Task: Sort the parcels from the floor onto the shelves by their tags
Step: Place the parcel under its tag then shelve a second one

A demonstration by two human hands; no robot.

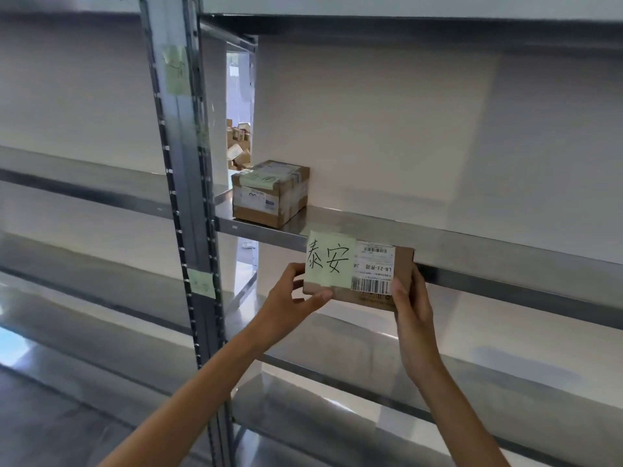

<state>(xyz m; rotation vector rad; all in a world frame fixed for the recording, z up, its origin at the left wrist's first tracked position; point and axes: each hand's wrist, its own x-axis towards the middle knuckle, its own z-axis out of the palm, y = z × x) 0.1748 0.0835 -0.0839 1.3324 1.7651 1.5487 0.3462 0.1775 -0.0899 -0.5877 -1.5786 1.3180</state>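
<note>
Shelf [438, 230] with box [269, 193], held parcel [401, 281] below.

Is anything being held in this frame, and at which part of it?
Yes. A small cardboard parcel with a green tag: left hand grips its left end, right hand its right end.

- The note on the shelf post [176, 70] is too blurred to read.
- Right of that post, boxes beyond the gap [238, 143] are too small to count.
</note>
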